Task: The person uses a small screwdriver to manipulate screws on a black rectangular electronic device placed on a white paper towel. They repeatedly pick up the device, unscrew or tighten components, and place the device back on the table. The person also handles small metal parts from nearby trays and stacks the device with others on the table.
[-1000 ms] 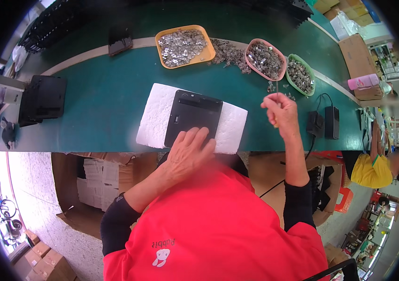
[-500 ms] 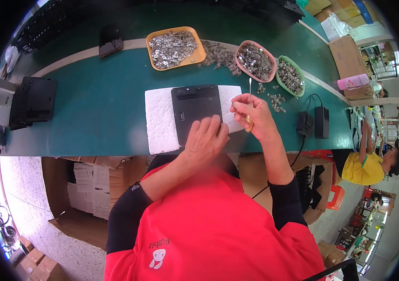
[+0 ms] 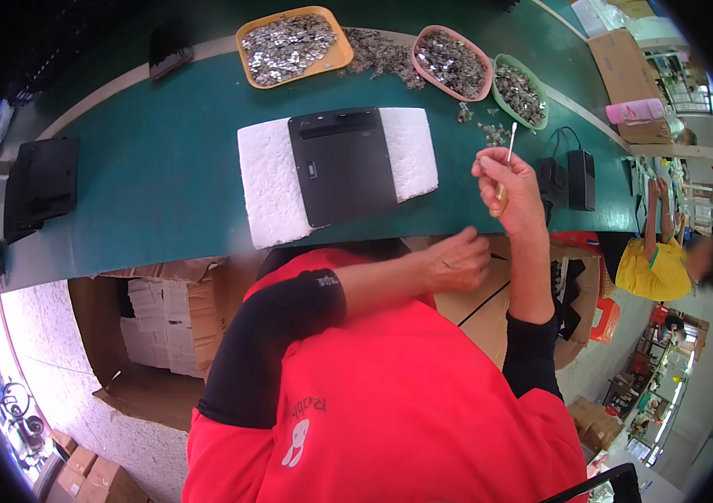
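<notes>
My right hand (image 3: 514, 191) is raised over the right part of the table, closed around a slim hand tool (image 3: 511, 144) with a thin pale shaft, a small rounded tip and a yellowish handle. Just below the table's front edge, my left hand (image 3: 459, 261) has its fingers curled together, slightly blurred; whether anything is in them is hidden. A flat black plastic panel (image 3: 344, 172) lies across a white foam block (image 3: 268, 180), touched by neither hand. The panel has a long recess near its far edge and a small slot left of its middle.
Small shiny metal clips fill a yellow tray (image 3: 341, 54), a pink tray (image 3: 474, 90) and a green tray (image 3: 538, 124); more lie loose between them. Black panels (image 3: 42, 180) stand at left, a black adapter (image 3: 580, 180) at right. Open cartons (image 3: 147, 401) sit below; a person (image 3: 654, 268) is farther right.
My left hand has come off the black panel and swung right, below the table edge. My right hand, still holding the tool, has moved right. The view has shifted.
</notes>
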`<act>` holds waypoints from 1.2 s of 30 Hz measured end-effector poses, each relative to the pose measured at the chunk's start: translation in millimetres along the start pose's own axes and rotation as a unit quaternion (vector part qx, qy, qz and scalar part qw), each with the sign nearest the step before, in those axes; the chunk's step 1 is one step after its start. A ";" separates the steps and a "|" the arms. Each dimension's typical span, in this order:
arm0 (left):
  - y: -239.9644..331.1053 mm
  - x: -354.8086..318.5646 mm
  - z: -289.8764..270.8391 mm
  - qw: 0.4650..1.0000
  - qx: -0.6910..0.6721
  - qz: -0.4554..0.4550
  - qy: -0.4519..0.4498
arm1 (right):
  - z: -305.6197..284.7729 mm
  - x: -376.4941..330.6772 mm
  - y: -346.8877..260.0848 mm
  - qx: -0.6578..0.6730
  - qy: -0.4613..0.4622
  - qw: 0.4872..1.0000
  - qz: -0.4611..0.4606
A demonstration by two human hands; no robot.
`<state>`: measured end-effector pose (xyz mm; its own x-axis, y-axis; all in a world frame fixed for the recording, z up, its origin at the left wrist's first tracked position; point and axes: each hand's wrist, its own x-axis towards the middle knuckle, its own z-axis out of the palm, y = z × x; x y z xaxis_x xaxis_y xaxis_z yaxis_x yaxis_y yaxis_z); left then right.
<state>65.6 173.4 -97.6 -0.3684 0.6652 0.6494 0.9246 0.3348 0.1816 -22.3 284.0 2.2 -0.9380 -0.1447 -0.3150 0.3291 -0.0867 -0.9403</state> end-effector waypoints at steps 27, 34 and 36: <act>-61.1 -37.2 -147.3 0.823 -0.205 -0.496 0.187 | 72.7 6.1 3.1 -0.093 -0.089 0.992 -0.003; -62.5 -40.8 -153.4 0.620 -0.489 -0.568 0.231 | 112.0 -7.0 20.6 -0.216 -0.026 0.943 -0.251; -63.8 -43.1 -165.9 0.568 -0.531 -0.587 0.227 | 113.1 -8.5 18.1 -0.210 -0.055 0.947 -0.235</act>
<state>38.6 12.7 -14.6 -0.9510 0.0778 -0.2994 -0.3059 -0.3813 0.8724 4.0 172.2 2.4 -0.9456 -0.2913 0.1450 -0.2163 0.2297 -0.9489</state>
